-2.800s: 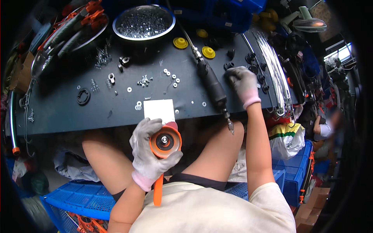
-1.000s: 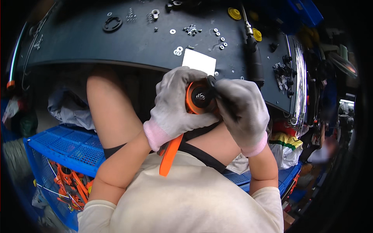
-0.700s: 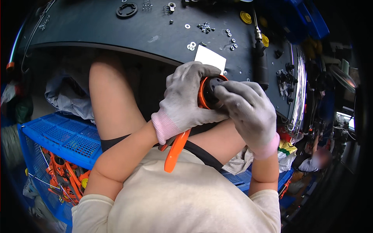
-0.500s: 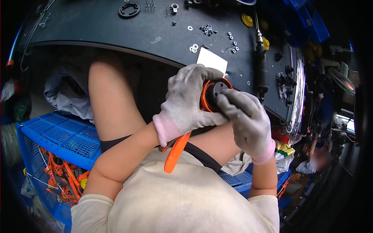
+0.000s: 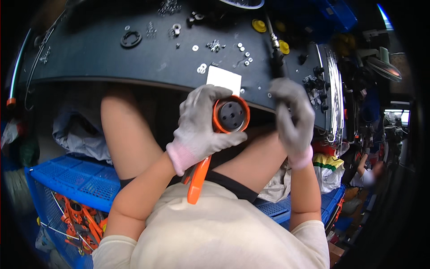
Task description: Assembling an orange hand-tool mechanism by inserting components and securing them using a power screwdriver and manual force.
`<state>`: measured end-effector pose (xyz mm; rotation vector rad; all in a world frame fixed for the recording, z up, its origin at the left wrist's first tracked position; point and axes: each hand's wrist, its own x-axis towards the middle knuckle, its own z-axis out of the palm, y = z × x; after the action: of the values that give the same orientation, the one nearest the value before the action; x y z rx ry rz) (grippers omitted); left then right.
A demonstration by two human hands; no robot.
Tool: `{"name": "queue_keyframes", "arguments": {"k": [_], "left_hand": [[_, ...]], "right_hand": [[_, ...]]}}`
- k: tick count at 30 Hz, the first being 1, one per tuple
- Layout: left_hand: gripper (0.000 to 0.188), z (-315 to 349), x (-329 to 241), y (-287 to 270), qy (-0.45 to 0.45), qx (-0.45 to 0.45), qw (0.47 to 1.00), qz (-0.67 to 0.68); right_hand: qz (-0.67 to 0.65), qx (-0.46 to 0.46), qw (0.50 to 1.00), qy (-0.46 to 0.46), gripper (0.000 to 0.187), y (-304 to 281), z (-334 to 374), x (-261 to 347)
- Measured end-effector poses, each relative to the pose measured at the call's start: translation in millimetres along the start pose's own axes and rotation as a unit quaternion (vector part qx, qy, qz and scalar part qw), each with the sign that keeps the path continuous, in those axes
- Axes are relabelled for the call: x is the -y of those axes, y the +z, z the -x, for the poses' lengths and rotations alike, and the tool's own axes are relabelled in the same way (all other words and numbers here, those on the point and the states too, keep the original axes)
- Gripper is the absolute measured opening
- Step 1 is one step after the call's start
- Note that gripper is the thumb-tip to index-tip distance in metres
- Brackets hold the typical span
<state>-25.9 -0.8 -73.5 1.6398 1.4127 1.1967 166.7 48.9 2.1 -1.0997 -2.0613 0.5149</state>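
Note:
My left hand (image 5: pixel 199 119), in a grey glove with a pink cuff, is wrapped round an orange tool's round housing. The orange rim (image 5: pixel 247 115) encircles a black disc (image 5: pixel 232 115) with several small holes, facing up. Below my wrist the tool's orange handle (image 5: pixel 199 179) sticks out toward my lap. To the right, my gloved right hand (image 5: pixel 293 116) is apart from the tool, slightly smeared, its thumb and fingers spread and curved with nothing visible in them. Just beyond its fingertips hangs a dark power screwdriver (image 5: pixel 276 56), partly hidden by the hand.
On the dark workbench (image 5: pixel 103 62) lie a white card (image 5: pixel 224 80), a black ring (image 5: pixel 131 39), screws (image 5: pixel 216 45), washers (image 5: pixel 202 68) and yellow caps (image 5: pixel 259 25). A blue crate (image 5: pixel 71 177) at lower left holds orange parts (image 5: pixel 83 219). Thin metal rods (image 5: pixel 333 98) lie at right.
My right hand has left the black disc and moved up and right toward the screwdriver. The orange tool, still in my left hand, appears lower and further left as the view shifted.

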Motion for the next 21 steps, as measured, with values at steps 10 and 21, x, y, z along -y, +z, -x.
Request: {"name": "queue_keyframes", "arguments": {"k": [10, 21], "left_hand": [[0.077, 2.3, 4.4, 0.7, 0.002, 0.002, 1.000, 0.017], [0.077, 0.5, 3.9, 2.0, -0.003, 0.011, 0.999, 0.034]], "right_hand": [[-0.029, -0.068, 0.957, 0.282, 0.039, -24.7, -13.8, -99.2], [-0.803, 0.065, 0.575, 0.142, 0.037, -48.6, -48.0, -2.7]]}}
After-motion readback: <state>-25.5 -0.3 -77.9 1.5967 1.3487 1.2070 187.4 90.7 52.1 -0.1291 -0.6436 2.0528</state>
